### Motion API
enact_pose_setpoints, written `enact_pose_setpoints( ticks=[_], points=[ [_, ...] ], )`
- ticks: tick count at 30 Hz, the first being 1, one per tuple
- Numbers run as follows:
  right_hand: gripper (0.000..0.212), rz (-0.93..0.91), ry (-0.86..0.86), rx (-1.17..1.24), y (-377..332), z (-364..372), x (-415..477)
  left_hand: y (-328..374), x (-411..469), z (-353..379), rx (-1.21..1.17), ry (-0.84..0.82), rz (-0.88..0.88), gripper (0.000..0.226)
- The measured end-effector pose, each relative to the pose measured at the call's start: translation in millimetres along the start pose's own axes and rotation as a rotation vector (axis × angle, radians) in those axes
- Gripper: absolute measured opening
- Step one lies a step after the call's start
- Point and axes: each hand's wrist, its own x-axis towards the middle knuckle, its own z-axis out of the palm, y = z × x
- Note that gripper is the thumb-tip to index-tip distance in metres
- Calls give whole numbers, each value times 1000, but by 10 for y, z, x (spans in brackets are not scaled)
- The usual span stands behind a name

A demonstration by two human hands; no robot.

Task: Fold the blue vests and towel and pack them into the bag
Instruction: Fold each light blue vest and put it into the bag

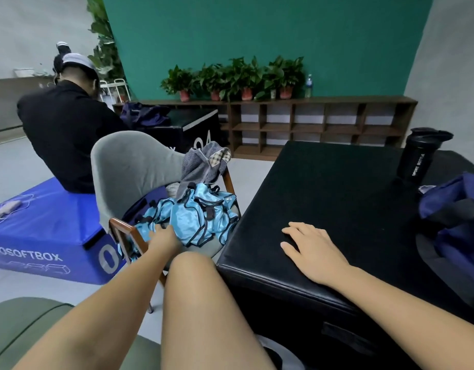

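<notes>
A heap of shiny light-blue vests (196, 217) with black trim lies on the seat of a grey chair (123, 161). A grey striped towel (204, 161) is draped over the chair's far armrest, above the heap. My left hand (163, 235) reaches into the near side of the vests, its fingers buried in the fabric. My right hand (308, 245) rests flat, fingers straight, on top of the black padded box (337, 188). The dark blue bag (455, 212) sits at the right edge on the box, partly cut off.
A black sport bottle (420, 154) stands at the box's far right. A person in black sits on a blue soft box (43, 233) at left. A low wooden shelf (310, 124) with potted plants lines the green wall. My bare knee (196, 265) is between chair and box.
</notes>
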Motion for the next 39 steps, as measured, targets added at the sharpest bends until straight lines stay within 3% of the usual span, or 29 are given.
enact_pose_setpoints(
  ticks=[3,11,15,20,23,27,32,39],
  points=[
    [54,3,3,3,14,17,-1,82,-78,-10,60,-74,-42,56],
    [52,7,14,-2,-15,-9,-36,250,-177,-68,355,-224,-84,31],
    [52,11,14,1,-27,-19,-47,233,-193,-74,371,-209,-25,47],
    [52,7,13,3,-33,-29,-62,224,-299,-222,222,-135,50,32],
    [52,8,13,5,-34,-27,-61,156,-315,-444,-43,-12,-2,18],
    [52,-6,12,4,-43,-43,-69,68,-265,-908,-310,166,-11,30],
    [52,-16,-3,13,-62,-88,-71,-9,-156,-1619,-441,293,46,18],
    [48,-2,-24,154,-94,-318,-38,466,-869,-2715,-625,427,223,25]
  ],
)
